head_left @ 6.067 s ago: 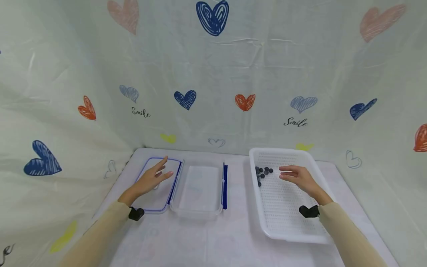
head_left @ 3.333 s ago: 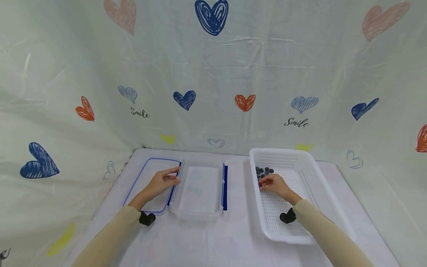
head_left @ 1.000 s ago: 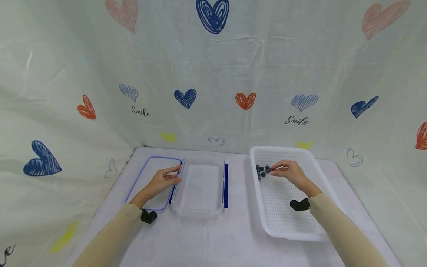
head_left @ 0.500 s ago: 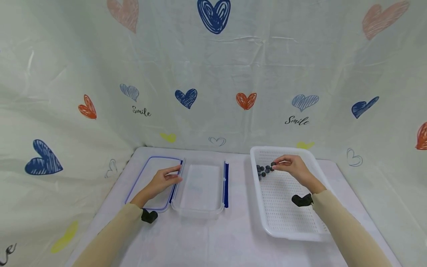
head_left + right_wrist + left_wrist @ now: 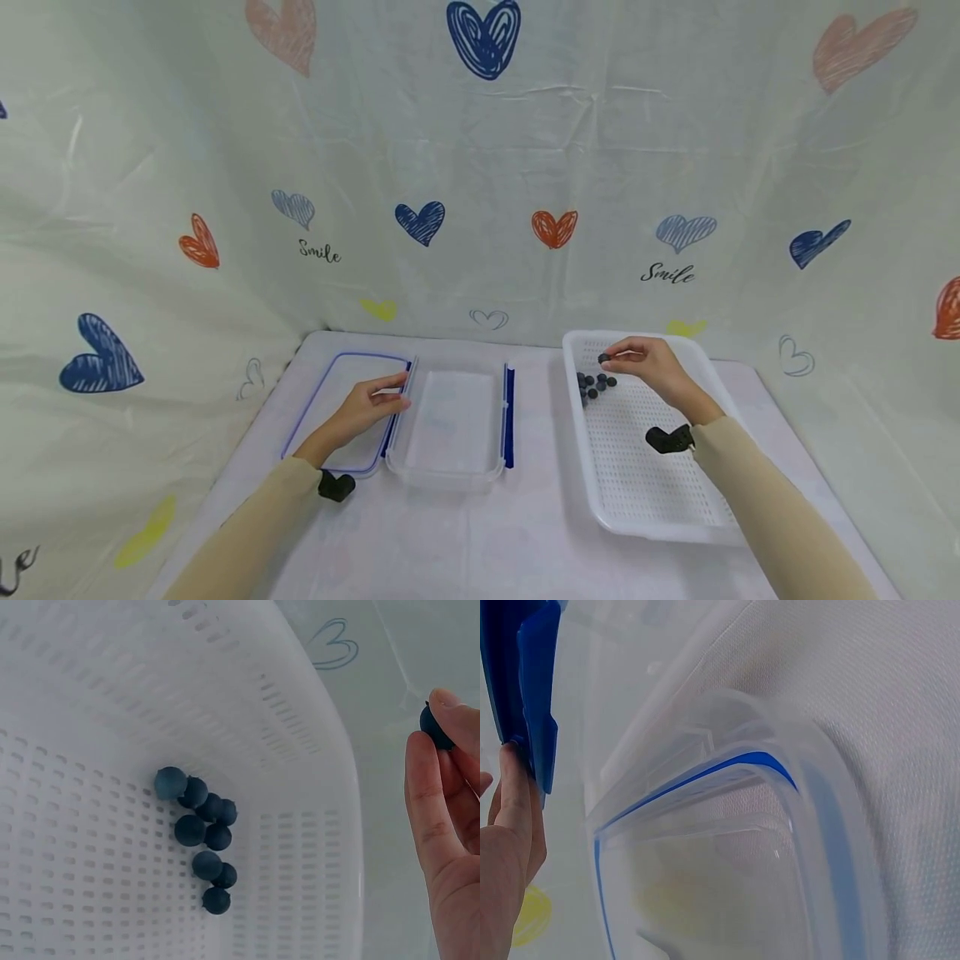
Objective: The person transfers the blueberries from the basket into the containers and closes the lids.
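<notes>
- A flat clear plastic lid edged with a blue seal lies on the white-clothed desk, partly beneath the left hand.
- That left hand is unclenched, fingertips touching the blue flap along the left side of the container.
- The clear plastic rectangular container sits just right of the lid, uncovered, its long sides running away from the person.
- Nine loose dark-blue round blueberries cluster against the left wall of the white perforated plastic basket.
- The right hand pinches one blueberry between thumb and fingers, apparently raised over the basket's far-left part. Being round, it has no long axis. The container lies leftward of it, well apart, beyond the basket's left wall; the left hand is nearer the container.
</notes>
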A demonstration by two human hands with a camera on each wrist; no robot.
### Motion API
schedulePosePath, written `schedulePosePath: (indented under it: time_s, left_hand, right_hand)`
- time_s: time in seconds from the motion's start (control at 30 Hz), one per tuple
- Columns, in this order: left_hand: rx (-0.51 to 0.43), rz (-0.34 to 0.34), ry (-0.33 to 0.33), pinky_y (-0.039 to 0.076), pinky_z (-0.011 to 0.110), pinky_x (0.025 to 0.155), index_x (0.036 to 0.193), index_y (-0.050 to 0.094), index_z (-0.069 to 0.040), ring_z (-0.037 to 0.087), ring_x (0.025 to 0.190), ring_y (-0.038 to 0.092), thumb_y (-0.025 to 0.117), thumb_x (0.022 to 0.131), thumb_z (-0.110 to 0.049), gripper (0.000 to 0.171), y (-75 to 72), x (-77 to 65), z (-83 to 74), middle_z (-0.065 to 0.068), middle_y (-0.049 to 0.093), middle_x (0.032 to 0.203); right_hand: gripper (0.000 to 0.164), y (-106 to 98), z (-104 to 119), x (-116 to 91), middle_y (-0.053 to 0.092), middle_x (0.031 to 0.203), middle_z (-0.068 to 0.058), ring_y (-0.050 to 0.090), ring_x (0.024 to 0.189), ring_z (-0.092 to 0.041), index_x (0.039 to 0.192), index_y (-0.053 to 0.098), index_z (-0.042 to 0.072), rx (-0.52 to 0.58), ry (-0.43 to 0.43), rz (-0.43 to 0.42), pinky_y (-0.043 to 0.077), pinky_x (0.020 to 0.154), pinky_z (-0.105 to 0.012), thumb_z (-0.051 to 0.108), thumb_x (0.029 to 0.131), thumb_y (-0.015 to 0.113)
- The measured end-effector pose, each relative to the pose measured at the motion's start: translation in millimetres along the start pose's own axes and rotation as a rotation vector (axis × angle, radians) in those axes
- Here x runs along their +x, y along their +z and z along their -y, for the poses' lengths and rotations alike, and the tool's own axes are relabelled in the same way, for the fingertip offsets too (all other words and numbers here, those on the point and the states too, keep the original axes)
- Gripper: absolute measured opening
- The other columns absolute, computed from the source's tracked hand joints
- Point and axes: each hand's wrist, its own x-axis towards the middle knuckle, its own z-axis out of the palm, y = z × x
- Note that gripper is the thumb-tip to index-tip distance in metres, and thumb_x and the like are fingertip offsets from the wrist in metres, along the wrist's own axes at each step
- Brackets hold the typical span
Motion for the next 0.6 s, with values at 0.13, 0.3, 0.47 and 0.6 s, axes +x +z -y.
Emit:
schedulePosePath:
  time_s: [0.13,0.3,0.47,0.6]
  left_hand:
    - [-0.019,0.004,-0.004,0.050,0.029,0.097,0.149,0.041,0.004,0.042,0.129,0.050,0.071,0.094,-0.014,0.065,-0.5,0.3,1.3,0.027,0.038,0.152]
    - [-0.026,0.007,-0.007,0.049,0.028,0.097,0.150,0.040,0.003,0.042,0.130,0.048,0.071,0.094,-0.016,0.067,-1.5,1.4,3.3,0.025,0.038,0.153]
    - [-0.019,0.005,0.001,0.050,0.028,0.096,0.149,0.040,0.004,0.042,0.129,0.049,0.071,0.094,-0.016,0.066,-0.7,2.1,4.3,0.026,0.038,0.152]
    - [-0.007,0.002,-0.004,0.050,0.029,0.096,0.149,0.041,0.003,0.042,0.129,0.050,0.071,0.094,-0.016,0.066,0.0,2.2,5.3,0.026,0.038,0.152]
  right_hand:
    - [0.039,3.3,6.7,3.8,0.070,0.109,-0.014,0.068,0.094,-0.010,0.113,0.068,-0.006,0.006,-0.011,0.015,0.054,0.083,-0.025,0.018,0.086,0.080]
    - [0.037,7.3,15.9,7.3,0.068,0.115,-0.020,0.067,0.096,-0.009,0.115,0.066,-0.008,0.017,-0.024,0.035,0.053,0.085,-0.025,0.015,0.089,0.077]
    - [0.037,12.5,21.1,12.0,0.066,0.117,-0.022,0.067,0.096,-0.010,0.116,0.066,-0.010,0.052,-0.021,0.050,0.054,0.086,-0.028,0.012,0.088,0.078]
    - [0.037,17.0,24.5,15.6,0.065,0.117,-0.022,0.067,0.095,-0.010,0.115,0.066,-0.010,0.061,-0.033,0.053,0.054,0.085,-0.028,0.011,0.087,0.078]
